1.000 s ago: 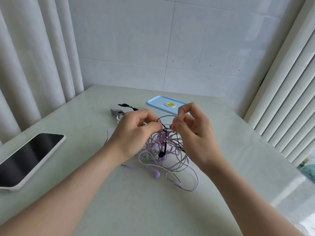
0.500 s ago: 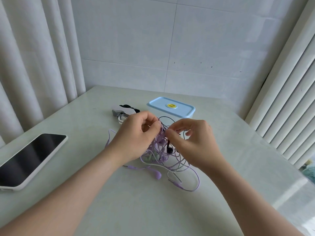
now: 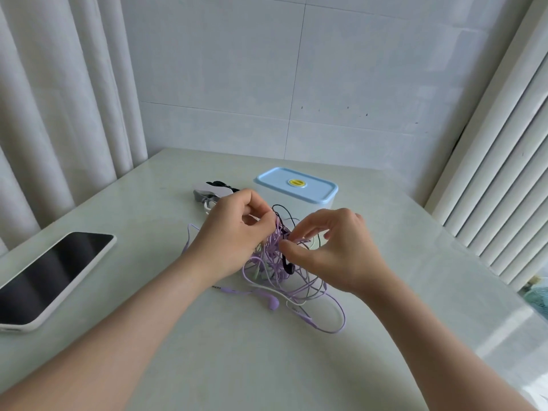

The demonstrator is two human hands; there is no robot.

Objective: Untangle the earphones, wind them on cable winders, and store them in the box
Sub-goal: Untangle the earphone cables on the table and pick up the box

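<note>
A tangle of purple, white and black earphone cables (image 3: 284, 274) lies at the middle of the table. My left hand (image 3: 234, 235) pinches the top of the tangle and holds it lifted. My right hand (image 3: 332, 250) reaches into the tangle from the right, thumb and forefinger closing on strands beside a black earbud (image 3: 289, 266). A purple earbud (image 3: 272, 303) and a plug (image 3: 221, 289) trail on the table in front. The box (image 3: 296, 191), translucent with a light blue lid shut on it, stands just behind my hands. Cable winders (image 3: 212, 192) lie left of the box.
A phone (image 3: 50, 277) with a dark screen in a white case lies at the left of the pale table (image 3: 207, 351). Curtains hang at the left, vertical blinds at the right, and a tiled wall stands behind the table.
My right hand has dropped from the top of the tangle to its right side and now picks at strands lower down. My left hand keeps its pinch. The view has tilted up slightly.
</note>
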